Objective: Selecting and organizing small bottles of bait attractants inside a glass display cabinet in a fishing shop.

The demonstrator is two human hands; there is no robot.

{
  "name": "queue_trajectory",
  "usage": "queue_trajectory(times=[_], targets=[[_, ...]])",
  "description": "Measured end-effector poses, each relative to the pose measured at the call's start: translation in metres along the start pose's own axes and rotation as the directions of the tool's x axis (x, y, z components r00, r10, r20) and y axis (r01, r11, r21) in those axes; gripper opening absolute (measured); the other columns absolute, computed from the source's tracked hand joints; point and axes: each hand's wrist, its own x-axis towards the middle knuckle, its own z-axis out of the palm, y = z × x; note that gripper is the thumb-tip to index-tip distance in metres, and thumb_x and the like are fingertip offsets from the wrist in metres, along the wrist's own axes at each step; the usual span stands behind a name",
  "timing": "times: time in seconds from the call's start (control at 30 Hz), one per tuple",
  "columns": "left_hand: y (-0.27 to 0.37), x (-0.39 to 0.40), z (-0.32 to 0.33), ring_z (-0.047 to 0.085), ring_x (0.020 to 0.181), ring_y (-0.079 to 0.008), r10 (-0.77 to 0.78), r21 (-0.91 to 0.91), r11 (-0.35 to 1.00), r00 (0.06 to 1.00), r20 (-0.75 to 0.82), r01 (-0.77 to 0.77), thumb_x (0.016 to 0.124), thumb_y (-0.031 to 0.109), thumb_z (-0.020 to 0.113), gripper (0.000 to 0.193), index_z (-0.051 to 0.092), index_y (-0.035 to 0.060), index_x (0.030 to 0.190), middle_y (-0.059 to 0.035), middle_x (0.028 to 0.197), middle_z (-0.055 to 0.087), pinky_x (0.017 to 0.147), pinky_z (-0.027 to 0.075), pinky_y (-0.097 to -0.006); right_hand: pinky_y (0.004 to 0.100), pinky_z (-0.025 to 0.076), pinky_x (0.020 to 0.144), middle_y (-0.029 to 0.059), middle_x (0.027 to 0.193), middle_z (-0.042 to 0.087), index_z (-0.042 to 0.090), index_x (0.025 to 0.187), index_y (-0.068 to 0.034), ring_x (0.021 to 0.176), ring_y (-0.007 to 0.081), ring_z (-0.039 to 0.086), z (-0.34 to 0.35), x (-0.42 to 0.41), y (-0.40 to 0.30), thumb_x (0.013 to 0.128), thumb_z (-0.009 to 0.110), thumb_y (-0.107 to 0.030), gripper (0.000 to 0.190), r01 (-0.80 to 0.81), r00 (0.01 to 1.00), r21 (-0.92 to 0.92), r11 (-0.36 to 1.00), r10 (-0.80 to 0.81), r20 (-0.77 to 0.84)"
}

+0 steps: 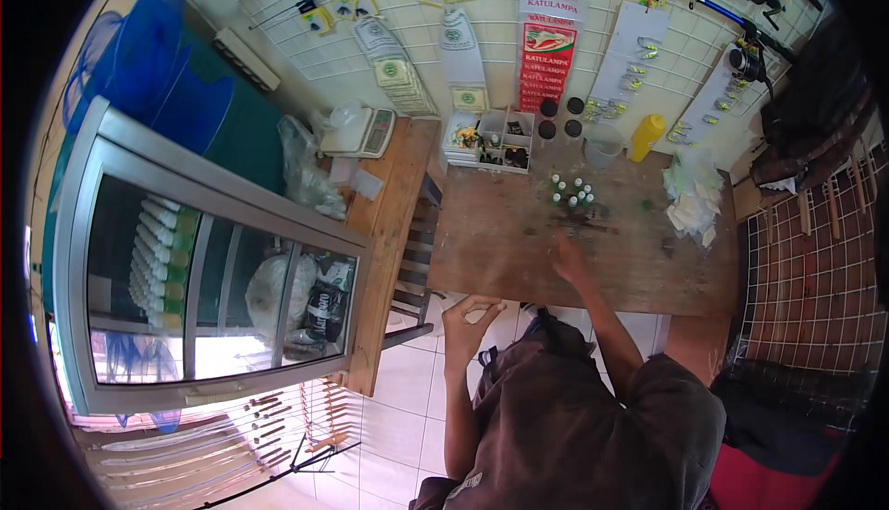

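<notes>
My left hand (474, 315) is at the near edge of the wooden table (500, 232), its thumb and forefinger brought together in a ring; whether something small is between the fingertips cannot be told. Over the tabletop, my right hand (569, 260) points away from me, slightly blurred, and its grip is unclear. Beyond it stands a cluster of small green bottles with white caps (572, 191), near dark stains on the wood. The right hand is apart from these bottles.
Against the wall stand a white compartment organizer (505, 162), black-lidded jars (547, 129), a clear plastic cup (603, 146) and a yellow bottle (647, 137). Plastic bags (694, 197) lie at right. A glass-fronted cabinet (229, 183) and a scale (358, 133) are at left.
</notes>
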Motion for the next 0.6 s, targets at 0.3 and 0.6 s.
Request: queue_trajectory(times=[0.3, 0.6], targets=[[-0.005, 0.025, 0.023, 0.071, 0.077, -0.0126, -0.029, 0.043, 0.999, 0.997, 0.072, 0.026, 0.092, 0.011, 0.074, 0.015, 0.076, -0.002, 0.099, -0.0078, 0.081, 0.077, 0.079, 0.052, -0.0262, 0.0549, 0.05, 0.07, 0.0245, 0.077, 0.066, 0.047, 0.141, -0.006, 0.079, 0.0452, 0.067, -0.058, 0.076, 0.017, 0.089, 0.062, -0.006, 0.053, -0.098, 0.991, 0.097, 0.99, 0.106, -0.083], [0.008, 0.034, 0.032, 0.072, 0.086, -0.015, -0.08, 0.05, 0.996, 0.983, 0.162, 0.073, 0.092, 0.01, 0.073, 0.013, 0.077, -0.001, 0.097, -0.0098, 0.089, 0.078, 0.084, 0.053, -0.0291, 0.0566, 0.052, 0.07, 0.0248, 0.084, 0.067, 0.052, 0.115, -0.005, 0.082, 0.0471, 0.066, -0.057, 0.08, 0.017, 0.089, 0.062, -0.005, 0.028, -0.052, 0.996, 0.015, 0.999, 0.053, -0.077]])
